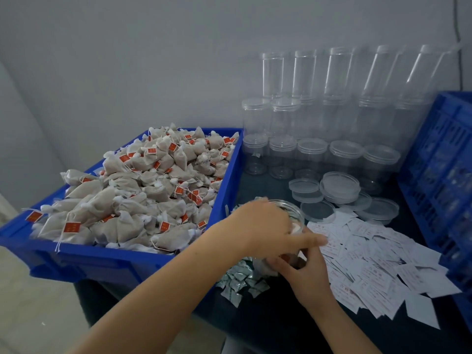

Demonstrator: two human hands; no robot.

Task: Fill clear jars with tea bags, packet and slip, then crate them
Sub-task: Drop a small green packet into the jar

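Left of frame: a blue plastic bin (122, 261) heaped with soft beige mesh tea bags (143, 190) bearing red paper tags. Upper right: stacked clear cylindrical jars (314, 118); below them, round translucent lids (339, 185). Lower right: flat white printed slips (378, 267) spread on the dark bench (275, 318). Lower centre: crinkled silver packets (240, 279). Centre: an open clear jar (288, 208), rim visible. Left hand (268, 226) covers its mouth, fingers extended; right hand (304, 269) grips its lower side.
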